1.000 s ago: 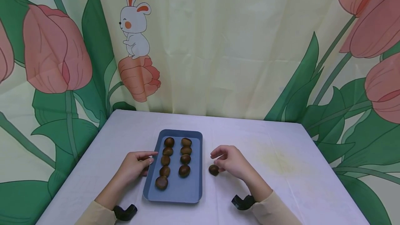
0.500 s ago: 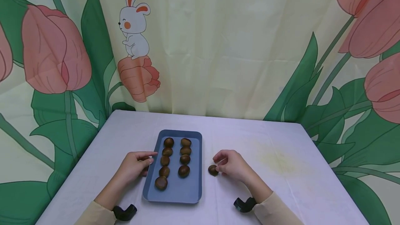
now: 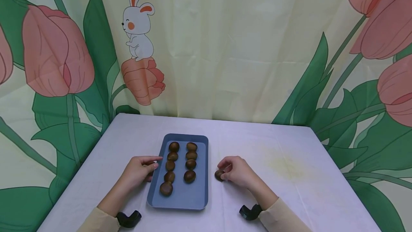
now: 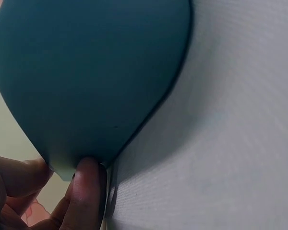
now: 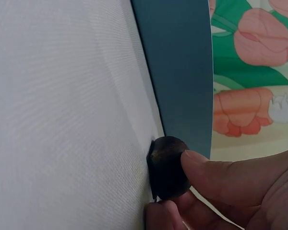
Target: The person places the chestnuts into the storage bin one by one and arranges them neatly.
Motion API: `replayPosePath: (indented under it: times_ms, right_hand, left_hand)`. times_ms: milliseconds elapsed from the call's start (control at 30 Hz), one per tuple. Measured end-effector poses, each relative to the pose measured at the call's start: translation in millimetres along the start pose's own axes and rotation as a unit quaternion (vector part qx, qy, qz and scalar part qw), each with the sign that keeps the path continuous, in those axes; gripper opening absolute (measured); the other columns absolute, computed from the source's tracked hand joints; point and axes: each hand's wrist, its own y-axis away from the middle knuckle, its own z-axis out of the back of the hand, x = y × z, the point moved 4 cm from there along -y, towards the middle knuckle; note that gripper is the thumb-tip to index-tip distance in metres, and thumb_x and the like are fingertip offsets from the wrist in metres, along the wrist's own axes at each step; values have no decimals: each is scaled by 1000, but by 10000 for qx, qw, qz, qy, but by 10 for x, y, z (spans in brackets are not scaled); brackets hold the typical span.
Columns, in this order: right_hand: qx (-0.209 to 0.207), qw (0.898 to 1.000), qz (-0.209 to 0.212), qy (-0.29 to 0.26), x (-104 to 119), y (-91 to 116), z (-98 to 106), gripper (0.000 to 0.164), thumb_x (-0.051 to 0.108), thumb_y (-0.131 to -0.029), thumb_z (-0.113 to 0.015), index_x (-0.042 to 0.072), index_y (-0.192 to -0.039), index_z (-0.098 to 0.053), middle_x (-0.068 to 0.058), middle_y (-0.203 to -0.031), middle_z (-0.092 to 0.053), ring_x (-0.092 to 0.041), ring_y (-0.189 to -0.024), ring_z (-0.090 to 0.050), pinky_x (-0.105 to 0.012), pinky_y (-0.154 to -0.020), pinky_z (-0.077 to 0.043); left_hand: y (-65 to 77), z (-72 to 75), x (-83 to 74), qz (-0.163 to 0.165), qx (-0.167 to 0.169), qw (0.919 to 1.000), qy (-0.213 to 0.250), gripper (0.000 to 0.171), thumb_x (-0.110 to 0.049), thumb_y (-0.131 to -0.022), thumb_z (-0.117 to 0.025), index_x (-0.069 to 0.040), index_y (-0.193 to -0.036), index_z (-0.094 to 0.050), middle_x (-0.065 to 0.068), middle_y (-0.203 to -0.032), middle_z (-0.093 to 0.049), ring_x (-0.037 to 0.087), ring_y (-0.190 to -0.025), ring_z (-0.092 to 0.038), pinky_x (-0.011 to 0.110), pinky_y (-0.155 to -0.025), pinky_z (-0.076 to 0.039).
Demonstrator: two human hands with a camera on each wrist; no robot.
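Note:
A blue-grey tray (image 3: 180, 198) lies on the white-covered table, holding two lines of brown chestnuts (image 3: 190, 176). The left line is longer and reaches nearer the front. At the tray's left side, my left hand (image 3: 136, 170) grips the rim; in the left wrist view its fingers (image 4: 87, 187) press against the tray's outer wall. Right of the tray, a single chestnut (image 5: 168, 167) sits on the cloth. My right hand (image 3: 239, 171) pinches it, the thumb (image 5: 216, 175) on one side and other fingers curled underneath in the right wrist view.
White cloth covers the table (image 3: 257, 142), with a faint yellowish stain (image 3: 286, 164) to the right. A curtain (image 3: 225, 46) printed with tulips and a rabbit hangs behind the far edge. Black wrist cameras (image 3: 128, 219) sit at both sleeves.
My right hand has come down and closed its fingers around the chestnut beside the tray. The left hand, the tray and the lined-up chestnuts stay where they were.

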Motion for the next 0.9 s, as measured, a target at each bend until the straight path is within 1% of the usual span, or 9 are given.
replayPosePath:
  times_ms: [167,400,567,767,900]
  right_hand:
    - [60,9997,239,25,32,3,-13,30,-5,-81,-85,13,-104,-79,1,-88,-72,-15,-82,-64,-29,-73,-54]
    - [147,9995,210,-174,44,24,-62,31,-8,-80,-85,13,-102,-77,1,-90,-75,-14,-83,-68,-32,-74,-57]
    - [102,9994,238,-219,44,36,-69,30,-7,-79,-86,14,-98,-77,1,-89,-76,-14,-82,-69,-31,-73,-57]
    - [36,9992,325,-216,100,49,-35,28,-4,-80,-87,16,-98,-78,1,-99,-76,-14,-87,-69,-31,-74,-58]
    - [-16,9989,350,-319,180,68,-5,28,-3,-82,-87,17,-99,-78,0,-101,-77,-15,-90,-70,-32,-77,-59]
  left_hand:
    - [6,1,-2,-6,-18,10000,-5,30,-9,-103,-70,-12,-132,-78,25,-144,-67,17,-94,-71,31,-69,-65]
    - [10,2,-13,35,-3,10000,-14,30,-9,-104,-70,-12,-133,-78,25,-145,-66,17,-93,-71,31,-69,-65]
    - [12,1,-13,16,-10,10000,3,30,-9,-103,-70,-11,-132,-78,25,-142,-67,16,-91,-71,31,-68,-64]
    - [3,2,-10,-71,-35,9999,112,29,-6,-101,-71,-8,-130,-79,23,-132,-72,15,-85,-70,31,-64,-62]
    - [2,1,-9,-58,-23,9999,145,29,-6,-101,-71,-8,-130,-79,23,-133,-72,15,-86,-70,31,-64,-62]
